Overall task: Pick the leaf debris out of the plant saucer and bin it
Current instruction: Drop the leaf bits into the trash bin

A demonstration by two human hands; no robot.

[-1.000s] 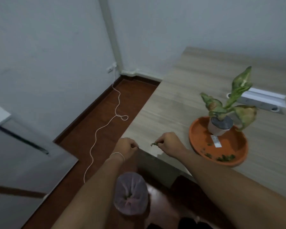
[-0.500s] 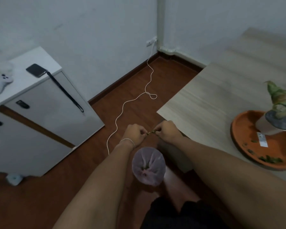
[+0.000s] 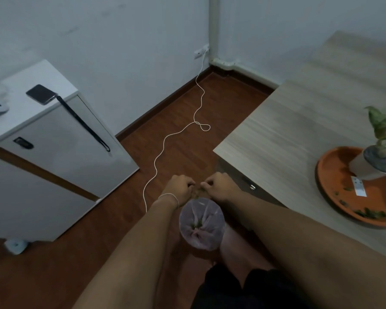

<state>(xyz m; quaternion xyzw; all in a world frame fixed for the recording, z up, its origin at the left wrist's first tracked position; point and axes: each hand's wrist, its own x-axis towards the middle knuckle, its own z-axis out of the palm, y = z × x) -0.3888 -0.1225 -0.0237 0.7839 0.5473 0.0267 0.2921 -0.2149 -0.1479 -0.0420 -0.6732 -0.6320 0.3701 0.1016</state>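
My left hand (image 3: 180, 189) and my right hand (image 3: 221, 186) meet fingertip to fingertip just above the far rim of a small bin (image 3: 202, 224) lined with a pale plastic bag on the floor. A blurred bit of leaf debris (image 3: 197, 192) shows between the fingertips; which hand pinches it I cannot tell. Green bits lie at the bottom of the bag. On the table to the right stands the orange plant saucer (image 3: 328, 175) with more leaf debris (image 3: 369, 213) along its near rim and a potted plant (image 3: 379, 152) in it.
The wooden table (image 3: 288, 134) has its corner right of my hands. A white cable (image 3: 165, 139) runs over the brown floor to a wall socket. A white cabinet (image 3: 42, 139) at left carries a phone and a game controller. My knees are below the bin.
My hands moved from the table corner down to the bin's rim, and the view swung left and down. The hands came together with the leaf bit between them.
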